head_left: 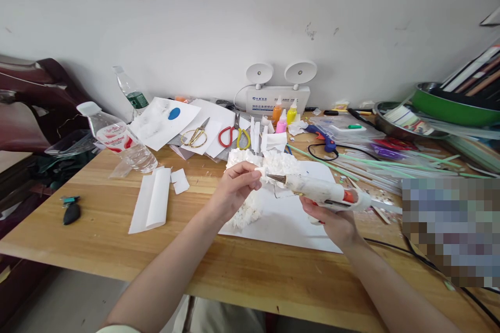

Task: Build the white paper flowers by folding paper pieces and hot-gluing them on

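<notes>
My right hand [336, 221] is closed round the handle of a white hot glue gun [324, 190], whose nozzle points left. Between the pinched fingertips of my left hand [238, 187] is a small piece of white paper [262, 171], right at the nozzle's tip; whether they touch I cannot tell. Below both hands lies a white sheet [300, 223]. Fluffy clusters of white paper bits [248, 213] cover part of it, partly hidden by my left hand and the glue gun.
To the left stand a water bottle [123, 138], a folded white paper [150, 200] and a black teardrop-shaped object [71, 213]. Behind are gold scissors [195, 136], red-handled pliers [226, 136], small paint bottles [281, 124] and a blue glue gun [326, 138]. A black cable [394, 247] runs along the right.
</notes>
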Demonstrator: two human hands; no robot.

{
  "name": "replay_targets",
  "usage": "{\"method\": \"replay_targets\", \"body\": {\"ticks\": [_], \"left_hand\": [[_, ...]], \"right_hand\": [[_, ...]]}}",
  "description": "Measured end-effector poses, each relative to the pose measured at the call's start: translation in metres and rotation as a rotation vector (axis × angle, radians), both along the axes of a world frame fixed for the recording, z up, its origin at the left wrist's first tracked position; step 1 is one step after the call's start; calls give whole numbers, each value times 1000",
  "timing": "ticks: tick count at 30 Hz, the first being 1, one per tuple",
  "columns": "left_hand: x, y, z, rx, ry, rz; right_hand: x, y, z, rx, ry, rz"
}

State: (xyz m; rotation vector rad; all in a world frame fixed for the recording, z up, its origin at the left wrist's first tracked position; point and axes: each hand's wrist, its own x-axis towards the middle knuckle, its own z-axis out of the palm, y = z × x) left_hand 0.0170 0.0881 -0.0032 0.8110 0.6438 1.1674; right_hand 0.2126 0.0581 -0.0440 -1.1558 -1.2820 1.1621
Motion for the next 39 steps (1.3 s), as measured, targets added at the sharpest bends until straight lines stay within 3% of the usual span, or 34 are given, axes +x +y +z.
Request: {"method": "replay_targets", "body": {"ticks": [9, 16, 20, 24, 26, 30, 34, 39], "left_hand": [[-1, 0, 0, 41, -29, -30], [-4, 0, 2, 128, -13, -3], [-6, 2, 3, 213, -19, 37], [-9, 3, 3, 222, -10, 76], [-10, 4, 3, 219, 1, 105], [-13, 6, 3, 193, -3, 161], [-15, 9, 1, 173, -17, 195], [-19, 12, -2, 184, -10, 197]], "right_hand": [[2, 5, -9, 13, 64, 0], [3, 10, -5, 74, -82, -24], [4, 22, 2, 146, -221, -170], [17, 45, -1, 22, -278, -419], [29, 62, -5, -14, -383, -505], [50, 99, -10, -91, -884, -570], [55, 129, -13, -144, -1029, -585], [50, 143, -23, -197, -1132, -560]]}}
